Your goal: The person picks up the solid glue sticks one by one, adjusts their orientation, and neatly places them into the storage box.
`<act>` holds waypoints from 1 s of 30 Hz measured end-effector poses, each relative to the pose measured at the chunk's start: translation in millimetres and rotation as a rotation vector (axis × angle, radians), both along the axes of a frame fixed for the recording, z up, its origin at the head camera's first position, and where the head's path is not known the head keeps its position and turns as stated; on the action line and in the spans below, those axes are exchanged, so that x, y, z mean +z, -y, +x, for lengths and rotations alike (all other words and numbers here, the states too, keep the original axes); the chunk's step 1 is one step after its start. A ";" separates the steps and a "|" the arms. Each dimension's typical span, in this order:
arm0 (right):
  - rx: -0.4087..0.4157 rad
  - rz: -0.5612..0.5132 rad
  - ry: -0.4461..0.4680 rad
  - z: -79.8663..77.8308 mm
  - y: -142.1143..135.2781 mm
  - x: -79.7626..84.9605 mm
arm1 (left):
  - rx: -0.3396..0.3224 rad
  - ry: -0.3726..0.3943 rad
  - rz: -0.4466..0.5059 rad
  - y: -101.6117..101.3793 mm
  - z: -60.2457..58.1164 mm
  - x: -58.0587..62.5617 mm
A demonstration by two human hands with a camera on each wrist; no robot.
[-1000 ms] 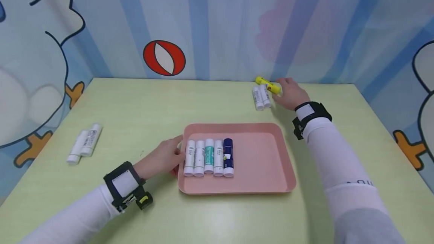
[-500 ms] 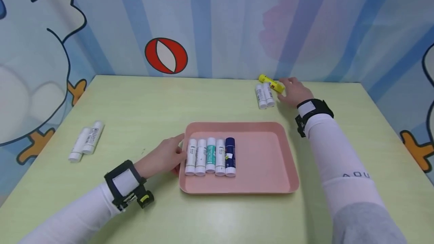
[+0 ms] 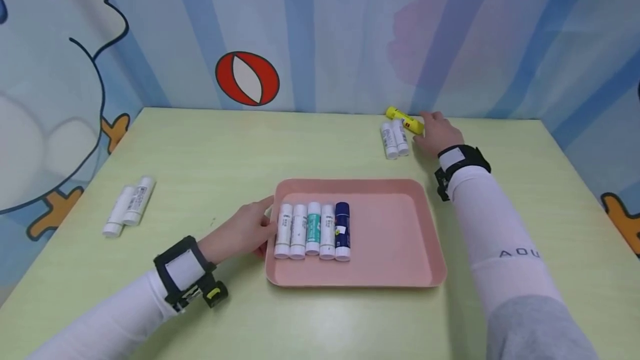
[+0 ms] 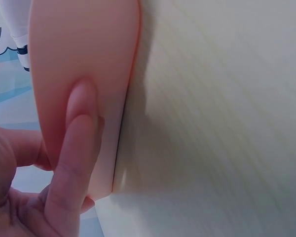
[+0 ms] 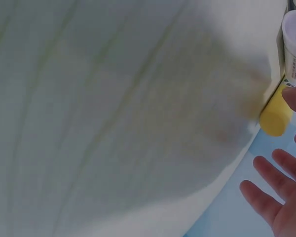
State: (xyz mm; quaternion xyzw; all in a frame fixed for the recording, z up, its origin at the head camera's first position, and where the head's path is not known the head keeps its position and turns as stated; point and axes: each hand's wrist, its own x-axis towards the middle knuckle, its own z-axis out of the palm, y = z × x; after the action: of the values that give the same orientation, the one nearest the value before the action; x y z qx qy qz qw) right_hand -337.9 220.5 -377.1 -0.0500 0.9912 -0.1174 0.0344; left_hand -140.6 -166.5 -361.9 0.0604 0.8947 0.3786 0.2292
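My left hand (image 3: 242,232) grips the left rim of a pink tray (image 3: 395,238). In the left wrist view a finger lies along the outside of the tray wall (image 4: 84,44). Inside the tray, at its left, several glue sticks stand side by side: white ones, one with a teal label (image 3: 313,228) and a dark blue one (image 3: 342,232). At the table's back edge my right hand (image 3: 439,133) is beside a yellow glue stick (image 3: 406,121), its fingers spread in the right wrist view. The thumb overlaps the stick's end there. Two white glue sticks (image 3: 389,140) lie against the yellow one.
Two more white glue sticks (image 3: 118,213) lie together on the left of the pale yellow-green table (image 3: 210,149). A printed blue curtain (image 3: 340,32) hangs right behind the back edge.
The head view has shifted a little, moving the tray and sticks slightly within it. My left hand keeps its grip on the tray, and my right hand stays beside the yellow glue stick.
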 end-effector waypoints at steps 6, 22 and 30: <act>-0.042 0.004 -0.008 -3.3 4.0 -6.0 | 0.008 0.012 0.005 -0.8 4.5 0.4; -0.110 0.029 -0.066 4.7 3.0 -5.3 | -0.022 -0.004 0.009 -1.8 5.5 0.5; -0.121 -0.006 -0.031 5.3 -2.4 -7.4 | -0.031 0.001 0.004 -0.9 5.4 0.0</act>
State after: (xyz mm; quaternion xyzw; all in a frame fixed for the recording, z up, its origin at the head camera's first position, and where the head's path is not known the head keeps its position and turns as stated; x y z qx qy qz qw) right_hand -332.6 222.8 -384.5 0.0078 0.9925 -0.1216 0.0118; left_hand -135.3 -165.6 -361.9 0.0746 0.8927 0.3769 0.2354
